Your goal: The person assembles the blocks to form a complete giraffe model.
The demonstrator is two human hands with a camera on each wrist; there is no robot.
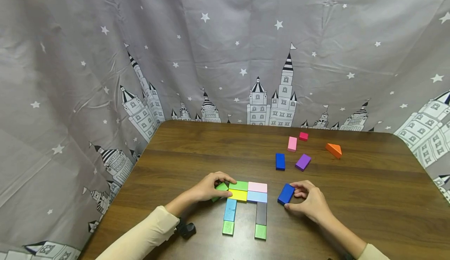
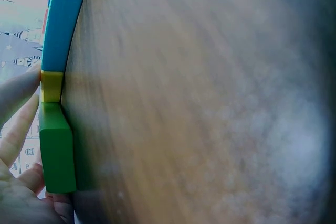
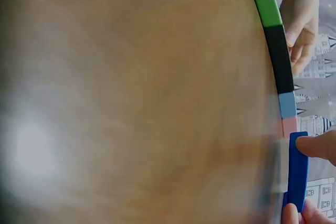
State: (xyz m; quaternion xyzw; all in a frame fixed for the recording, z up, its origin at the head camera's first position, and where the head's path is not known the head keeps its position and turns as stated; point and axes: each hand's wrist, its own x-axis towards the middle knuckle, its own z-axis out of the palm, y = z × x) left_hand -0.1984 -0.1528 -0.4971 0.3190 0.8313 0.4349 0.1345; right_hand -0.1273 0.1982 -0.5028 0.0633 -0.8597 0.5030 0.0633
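My right hand (image 1: 313, 202) pinches a blue rectangular block (image 1: 286, 194) between thumb and fingers, just right of a flat arrangement of blocks. In the right wrist view, that blue block (image 3: 298, 171) stands out between thumb and fingertips. My left hand (image 1: 207, 187) rests at the arrangement's left end. Its thumb touches the yellow block (image 1: 239, 195) and its index finger the green block (image 1: 240, 185). Partly hidden by this hand is an angled green block (image 1: 222, 187). Pink (image 1: 258, 187) and light blue (image 1: 257, 196) blocks adjoin on the right.
Two legs run toward me: a blue block (image 1: 230, 210) and a dark block (image 1: 261, 213), each ending in green. Beyond lie blue (image 1: 280, 161), purple (image 1: 303, 162), pink (image 1: 292, 144) and red (image 1: 304, 136) blocks and an orange triangle (image 1: 334, 150). A curtain (image 1: 225, 57) hangs behind.
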